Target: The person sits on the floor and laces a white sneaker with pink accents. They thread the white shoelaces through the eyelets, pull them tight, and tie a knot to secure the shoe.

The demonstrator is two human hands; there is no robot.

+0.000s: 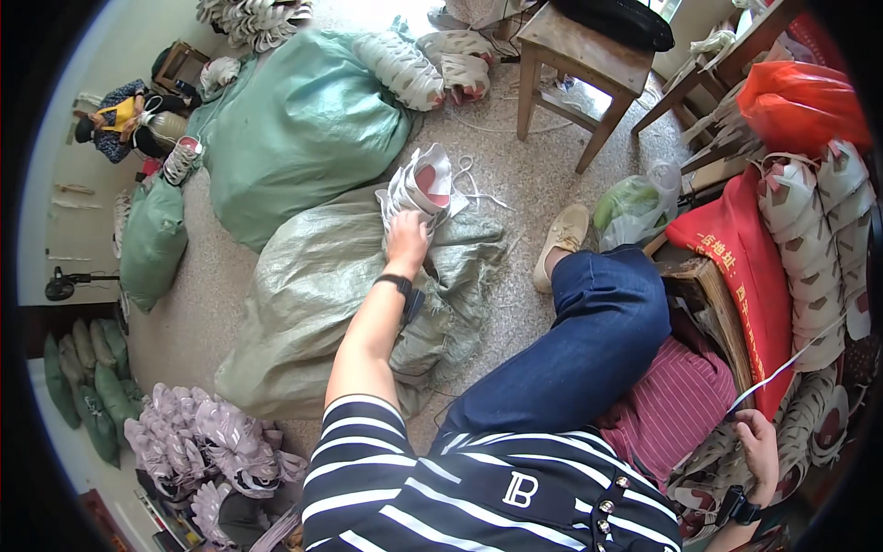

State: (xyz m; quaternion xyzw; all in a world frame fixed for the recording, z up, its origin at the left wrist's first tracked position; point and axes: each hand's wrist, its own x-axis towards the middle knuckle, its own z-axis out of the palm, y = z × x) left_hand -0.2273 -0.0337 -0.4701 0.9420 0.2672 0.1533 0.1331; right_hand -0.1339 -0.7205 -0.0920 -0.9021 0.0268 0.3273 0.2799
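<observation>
My left hand [407,241] reaches forward and is closed on a white shoe upper [423,184] with a pinkish-red lining. The upper lies on top of a pale green woven sack [322,276], and loose white laces [478,189] trail from it onto the floor. At the lower right, my right hand [760,446] pinches the end of a thin white lace [782,371]. That lace runs up and to the right, past a nested stack of white shoe uppers [802,276]. The fingertips of my left hand are partly hidden behind the upper.
A large full green sack [294,120] stands beyond the pale one. A wooden stool [589,55] is at the far right. Close on my right are a red bag [750,248] and a plastic bag of greens [635,202]. Lilac bundles [212,432] lie at the lower left; another person [124,115] sits far left.
</observation>
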